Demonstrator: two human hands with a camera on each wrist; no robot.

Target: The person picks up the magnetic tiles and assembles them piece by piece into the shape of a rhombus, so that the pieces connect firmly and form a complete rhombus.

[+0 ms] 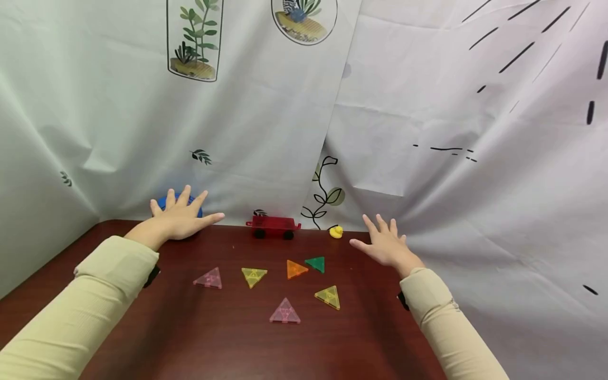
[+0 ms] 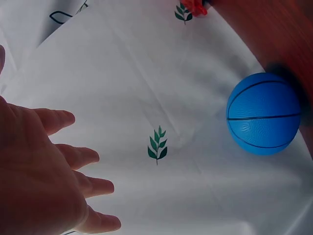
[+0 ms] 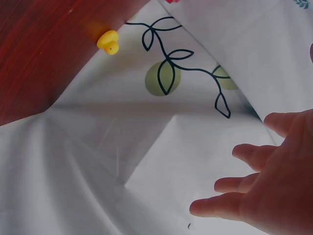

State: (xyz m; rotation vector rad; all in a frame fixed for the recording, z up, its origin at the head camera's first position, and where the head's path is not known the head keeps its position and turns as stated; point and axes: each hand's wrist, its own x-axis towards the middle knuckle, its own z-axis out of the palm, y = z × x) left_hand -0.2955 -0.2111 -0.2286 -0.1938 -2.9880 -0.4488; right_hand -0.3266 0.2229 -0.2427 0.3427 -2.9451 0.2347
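Raised over the left of the table, my left hand (image 1: 178,219) has its fingers spread and holds nothing. In the head view it overlaps a blue ball (image 2: 264,113), which the left wrist view shows as a small basketball by the curtain. My right hand (image 1: 387,247) is also raised with fingers spread, nearest a yellow rubber duck (image 1: 336,232) at the back edge. Between the hands lie flat triangular tiles: pink (image 1: 285,312), another pink (image 1: 210,278), yellow (image 1: 254,276), a second yellow (image 1: 329,297), orange (image 1: 296,269) and green (image 1: 316,264).
A red toy wagon (image 1: 273,226) with black wheels stands at the back edge of the dark red-brown table (image 1: 228,343). White curtains (image 1: 256,132) printed with plants hang behind the table and along its sides.
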